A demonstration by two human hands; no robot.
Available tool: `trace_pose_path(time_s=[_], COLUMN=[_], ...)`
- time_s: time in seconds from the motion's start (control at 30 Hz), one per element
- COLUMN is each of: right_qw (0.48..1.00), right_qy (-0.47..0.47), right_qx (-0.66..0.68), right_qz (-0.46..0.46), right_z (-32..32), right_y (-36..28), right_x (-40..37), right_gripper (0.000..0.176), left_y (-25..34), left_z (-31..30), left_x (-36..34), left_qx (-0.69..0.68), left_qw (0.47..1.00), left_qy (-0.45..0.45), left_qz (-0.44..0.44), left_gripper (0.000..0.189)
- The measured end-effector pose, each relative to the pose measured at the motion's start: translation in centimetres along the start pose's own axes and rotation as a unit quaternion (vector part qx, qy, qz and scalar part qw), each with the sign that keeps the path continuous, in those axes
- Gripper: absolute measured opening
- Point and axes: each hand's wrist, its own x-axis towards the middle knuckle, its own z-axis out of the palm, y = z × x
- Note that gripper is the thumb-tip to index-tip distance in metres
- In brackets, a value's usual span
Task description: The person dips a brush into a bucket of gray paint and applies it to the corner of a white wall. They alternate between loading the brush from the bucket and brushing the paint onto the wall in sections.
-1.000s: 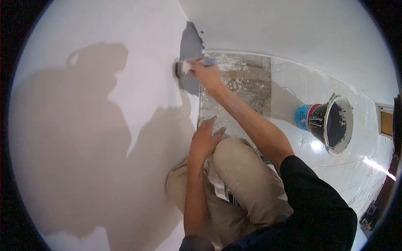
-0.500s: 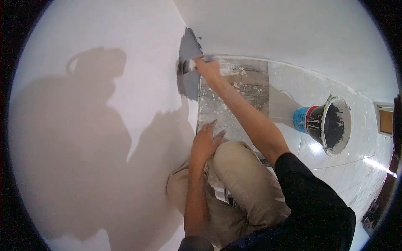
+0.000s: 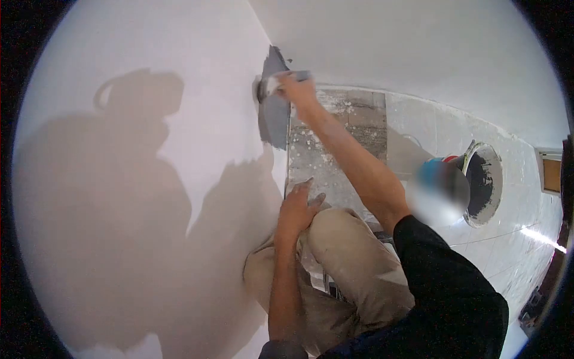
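Note:
Dark grey coating (image 3: 275, 122) covers an uneven patch low on the white wall, at the corner. My right hand (image 3: 297, 90) is closed round a brush (image 3: 272, 85) with a pale ferrule and a grey handle end, smeared by motion. The brush's dark bristles are against the wall, at the left edge of the grey patch. My left hand (image 3: 298, 206) rests by my knee near the foot of the wall, its fingers spread, with nothing in it.
A bucket (image 3: 494, 185) with dark grey material inside stands on the pale tiled floor at the right. A blue container beside it is partly blurred. Speckled grey-brown floor (image 3: 359, 128) lies along the corner. My shadow falls on the left wall (image 3: 221, 60).
My right hand and the brush have moved slightly up along the grey patch. The whole view has shifted a little. My left hand keeps its place by the knee.

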Motion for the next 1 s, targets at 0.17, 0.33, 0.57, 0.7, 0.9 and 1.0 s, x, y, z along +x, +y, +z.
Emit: trace_pose_path(time_s=[0.17,0.33,0.57,0.7,0.9,1.0], right_qw=[0.997,0.999,0.979,0.999,0.973,0.997], right_qy=[0.066,-0.002,0.141,-0.03,0.148,0.041], right_qx=[-0.012,-0.024,-0.142,0.014,-0.172,-0.051], right_qz=[0.027,-0.033,-0.036,-0.017,0.032,-0.031], right_z=[-1.5,0.5,1.8,0.9,0.6,0.5], right_y=[-2.4,-1.5,0.0,-2.2,3.0,3.3], right_x=[1.4,2.3,6.7,4.5,1.1,1.5], right_gripper=[0.024,0.03,0.021,0.024,0.018,0.016], left_y=[0.5,-0.2,0.0,-0.6,-0.7,-1.3], left_z=[0.0,0.2,0.4,0.4,1.4,1.2], left_x=[0.3,0.4,0.4,0.3,0.7,0.1], left_qx=[-0.011,0.006,0.009,-0.012,-0.034,-0.023], left_qw=[0.999,0.999,0.998,0.999,0.999,1.0], left_qy=[0.029,0.035,0.035,0.025,0.002,-0.005], left_qz=[0.032,0.037,0.043,0.031,0.013,-0.02], left_gripper=[0.057,0.057,0.059,0.061,0.062,0.064])
